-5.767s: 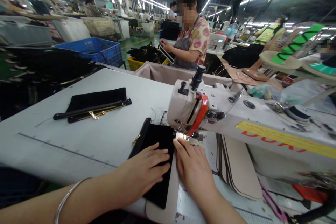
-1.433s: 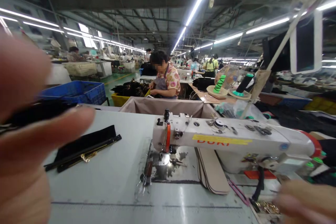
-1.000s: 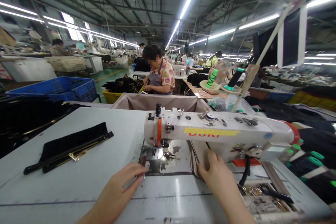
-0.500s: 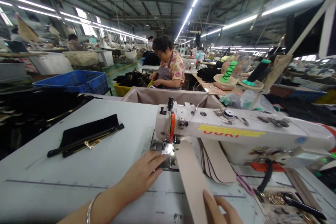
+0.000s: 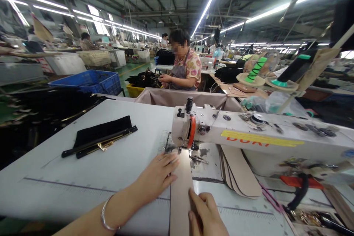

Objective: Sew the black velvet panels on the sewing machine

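Note:
A long beige strip (image 5: 181, 195) runs from under the presser foot of a white sewing machine (image 5: 235, 129) toward the front edge of the table. My left hand (image 5: 156, 173) lies with fingers stretched out, fingertips resting on the strip's left side close to the needle area. At the strip's right edge, nearer to me, my right hand (image 5: 207, 214) grips it with bent fingers; the underside of that grip is hidden. More beige strips (image 5: 242, 171) with rounded ends lie fanned out right of the needle area, under the machine arm.
A black zippered piece (image 5: 102, 136) lies on the left of the table (image 5: 132, 114). Pink scissors (image 5: 271, 199) and a tray of metal parts (image 5: 306, 217) are at right. Behind stand a cloth-lined bin (image 5: 166, 97), a blue crate (image 5: 96, 81) and a co-worker (image 5: 185, 62).
The strip has moved left and its far end now lies under the presser foot. My left fingers have come onto it, and my right hand has shifted left with it. The view has turned slightly.

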`<state>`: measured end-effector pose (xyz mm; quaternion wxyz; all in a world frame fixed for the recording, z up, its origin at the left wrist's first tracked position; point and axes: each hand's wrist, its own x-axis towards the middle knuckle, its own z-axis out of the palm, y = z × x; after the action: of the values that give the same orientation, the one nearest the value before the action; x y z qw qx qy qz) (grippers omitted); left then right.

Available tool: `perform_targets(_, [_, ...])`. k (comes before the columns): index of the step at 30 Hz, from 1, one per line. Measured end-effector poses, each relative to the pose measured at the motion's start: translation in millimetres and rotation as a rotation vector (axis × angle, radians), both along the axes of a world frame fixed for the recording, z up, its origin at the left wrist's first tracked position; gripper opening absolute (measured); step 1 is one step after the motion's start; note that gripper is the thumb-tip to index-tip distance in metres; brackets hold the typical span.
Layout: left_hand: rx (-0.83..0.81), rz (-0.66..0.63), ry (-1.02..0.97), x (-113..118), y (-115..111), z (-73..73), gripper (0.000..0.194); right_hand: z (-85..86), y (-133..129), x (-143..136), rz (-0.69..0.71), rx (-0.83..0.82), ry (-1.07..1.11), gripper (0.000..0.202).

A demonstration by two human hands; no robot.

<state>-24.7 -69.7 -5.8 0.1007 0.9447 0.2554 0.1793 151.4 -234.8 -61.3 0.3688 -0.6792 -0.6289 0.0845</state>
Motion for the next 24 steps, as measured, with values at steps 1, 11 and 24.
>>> perform_targets(1, [-0.007, 0.003, 0.005, -0.2, 0.6, -1.3, 0.046, 0.6, 2.8, 0.3, 0.016, -0.006, 0.013, 0.047])
perform_targets(11, [-0.036, 0.032, 0.043, 0.7, 4.5, -3.4, 0.047, -4.7, 13.3, 2.3, 0.073, -0.029, 0.072, 0.047])
perform_targets(24, [0.002, 0.295, 0.061, -50.9, 51.6, 23.2, 0.034, 19.9, 37.5, 27.8, 0.265, -0.069, -0.275, 0.033])
